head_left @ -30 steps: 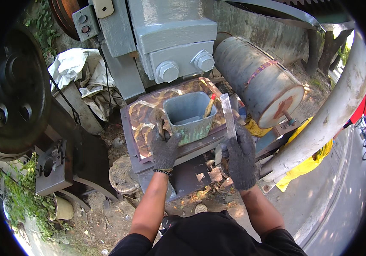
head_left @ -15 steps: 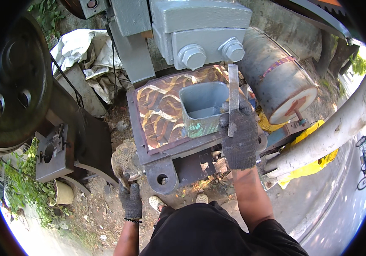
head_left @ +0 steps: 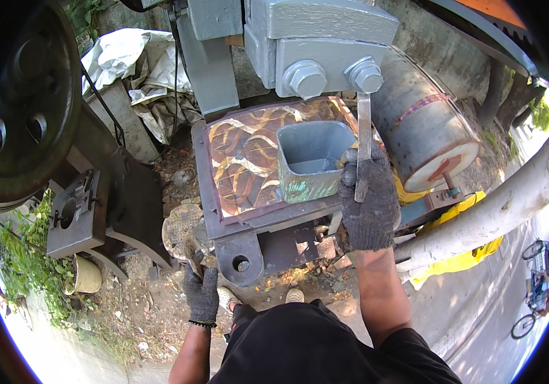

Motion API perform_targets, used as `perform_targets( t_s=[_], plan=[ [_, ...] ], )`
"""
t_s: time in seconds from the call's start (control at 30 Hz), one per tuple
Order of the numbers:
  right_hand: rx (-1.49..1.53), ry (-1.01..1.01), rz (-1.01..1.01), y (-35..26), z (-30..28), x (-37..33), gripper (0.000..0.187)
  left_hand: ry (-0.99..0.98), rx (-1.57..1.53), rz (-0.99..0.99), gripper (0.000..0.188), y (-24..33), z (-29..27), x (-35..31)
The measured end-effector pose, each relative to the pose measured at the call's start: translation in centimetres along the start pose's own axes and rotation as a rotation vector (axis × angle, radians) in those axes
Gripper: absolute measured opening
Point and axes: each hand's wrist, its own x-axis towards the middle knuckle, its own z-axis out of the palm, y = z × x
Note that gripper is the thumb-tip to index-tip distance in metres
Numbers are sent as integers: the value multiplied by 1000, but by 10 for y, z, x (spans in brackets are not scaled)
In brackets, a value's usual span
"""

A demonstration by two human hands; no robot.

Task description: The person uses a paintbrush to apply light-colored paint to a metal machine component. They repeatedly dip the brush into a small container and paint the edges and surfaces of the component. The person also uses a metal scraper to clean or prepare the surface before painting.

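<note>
My right hand [head_left: 370, 208], in a dark knit glove, is closed on a flat metal bar [head_left: 364, 125] that stands upright along the palm. Its fingertips are beside the rim of a grey-blue rectangular tub [head_left: 297, 185] with green scuffs and a pale surface inside. The tub rests on a brown-and-gold patterned sheet [head_left: 239, 163] on the machine's bed. Lower left, my left hand [head_left: 202, 296], also gloved, is closed round a thin brownish stick-like tool [head_left: 195, 257]. The tool's far end lies against a round, pitted plate [head_left: 180, 232] and is hard to make out.
Above the bed hangs a grey machine head [head_left: 332, 61] with two large bolts. A dark flywheel machine [head_left: 104, 198] stands left, a rusty drum [head_left: 421, 121] right. A pale trunk-like pole [head_left: 479, 211] slants over yellow sacking [head_left: 457, 256]. Bicycles [head_left: 533, 281] stand beyond.
The view has shifted slightly, with the machine lying farther right. My left hand's tool now points more upright beside the round plate. My right hand still grips the metal bar next to the tub.
</note>
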Motion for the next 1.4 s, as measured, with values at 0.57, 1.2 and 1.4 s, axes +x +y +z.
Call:
perform_targets(
  t_s=[0.57,1.2,1.4],
  plan=[
    [221,-123,256,-31,-27,-20,28,-41,-81,9,42,-4,5,-1],
    [-302,-381,-19,-38,-72,-52,44,-231,-195,330,84,118,178,98],
    [327,-277,505,-50,-76,-58,42,-345,-468,111,81,116,191,98]
  ],
)
